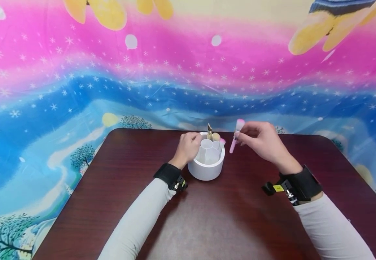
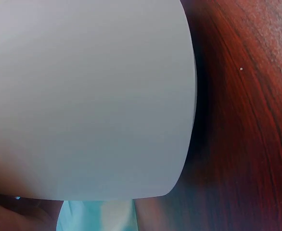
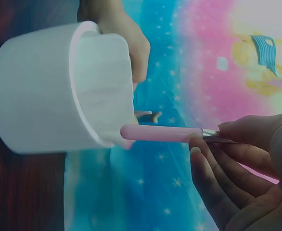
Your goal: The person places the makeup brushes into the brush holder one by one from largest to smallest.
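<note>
A white round brush holder with an inner divider of several compartments stands on the table. My left hand grips its left rim, the fingers partly hidden behind the holder's edge. In my right hand, thumb and fingers pinch a makeup brush with a pink handle and pink-and-white bristles. It is held bristles up, just right of the holder. From the right wrist view, the brush's pink handle points toward the holder's opening. A gold-coloured item, a round tan brush head and a pink-tipped brush stick out of the holder.
The dark reddish wooden table spreads around the holder. A colourful printed cloth with snowflakes and trees hangs behind the table's far edge. Black bands with small cameras circle both wrists. The holder's white wall fills much of the left wrist view.
</note>
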`<action>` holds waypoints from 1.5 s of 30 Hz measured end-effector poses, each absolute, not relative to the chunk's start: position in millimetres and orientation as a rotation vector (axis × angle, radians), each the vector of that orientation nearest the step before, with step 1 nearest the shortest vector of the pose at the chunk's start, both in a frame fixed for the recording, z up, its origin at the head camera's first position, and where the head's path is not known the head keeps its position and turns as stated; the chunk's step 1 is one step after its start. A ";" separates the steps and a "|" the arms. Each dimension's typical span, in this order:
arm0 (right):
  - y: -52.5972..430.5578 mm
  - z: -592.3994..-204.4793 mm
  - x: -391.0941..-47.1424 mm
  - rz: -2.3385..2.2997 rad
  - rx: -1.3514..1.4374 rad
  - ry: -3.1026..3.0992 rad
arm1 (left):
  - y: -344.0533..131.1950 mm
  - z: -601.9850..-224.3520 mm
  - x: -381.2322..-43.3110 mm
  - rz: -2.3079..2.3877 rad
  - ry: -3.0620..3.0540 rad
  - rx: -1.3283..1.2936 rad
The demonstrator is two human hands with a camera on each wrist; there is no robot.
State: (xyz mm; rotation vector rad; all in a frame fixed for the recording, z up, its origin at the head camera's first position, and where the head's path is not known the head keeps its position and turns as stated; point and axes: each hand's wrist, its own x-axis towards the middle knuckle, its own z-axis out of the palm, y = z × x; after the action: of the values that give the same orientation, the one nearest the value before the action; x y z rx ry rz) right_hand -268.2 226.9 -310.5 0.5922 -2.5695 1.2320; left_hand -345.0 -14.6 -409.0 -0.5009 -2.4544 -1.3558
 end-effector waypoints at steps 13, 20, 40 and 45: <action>210.2 -334.2 -273.2 1.293 0.693 -2.624 | -11.3 -408.6 -344.0 -1.353 -2.451 -0.519; 215.6 -335.0 -275.2 1.164 0.685 -2.697 | -11.7 -408.5 -344.4 -1.345 -2.457 -0.518; 314.7 -309.7 -283.2 0.795 0.334 -2.734 | -15.1 -407.6 -346.7 -1.364 -2.432 -0.518; 333.4 -325.0 -292.4 0.758 0.284 -2.823 | -14.8 -409.3 -346.5 -1.366 -2.444 -0.505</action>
State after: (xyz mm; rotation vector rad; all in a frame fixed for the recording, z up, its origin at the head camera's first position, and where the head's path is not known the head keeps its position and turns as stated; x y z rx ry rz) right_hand -292.4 333.4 -325.0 0.2842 -2.8231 0.7578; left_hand -346.5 -14.8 -409.3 -0.5055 -2.4442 -1.3664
